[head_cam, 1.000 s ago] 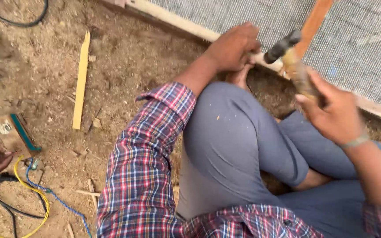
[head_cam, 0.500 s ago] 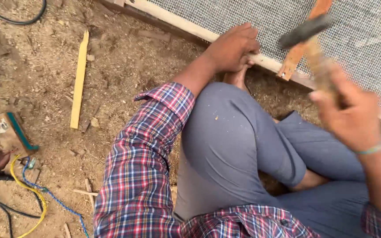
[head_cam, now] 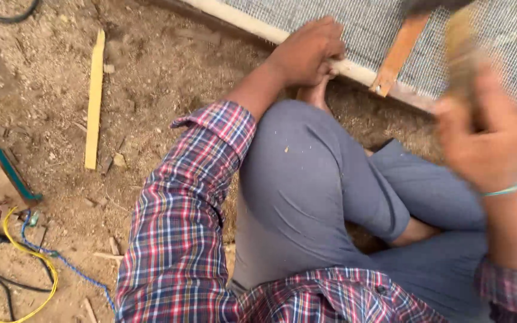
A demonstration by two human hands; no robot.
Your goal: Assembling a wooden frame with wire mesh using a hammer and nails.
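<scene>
Meanwhile, left hand (head_cam: 309, 52) pinches something unseen at the wooden frame (head_cam: 360, 72); blurred right hand (head_cam: 486, 140) grips a hammer (head_cam: 459, 51).

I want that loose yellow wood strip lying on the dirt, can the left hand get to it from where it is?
Probably yes. The left hand rests on the pale wooden frame, and only bare dirt lies between it and the yellow wood strip. It would have to let go of the frame and stretch sideways.

Single head-worn view, looking steeply down, close over lap, sandy ground (head_cam: 151, 78), mesh frame (head_cam: 354, 69) ahead
</scene>
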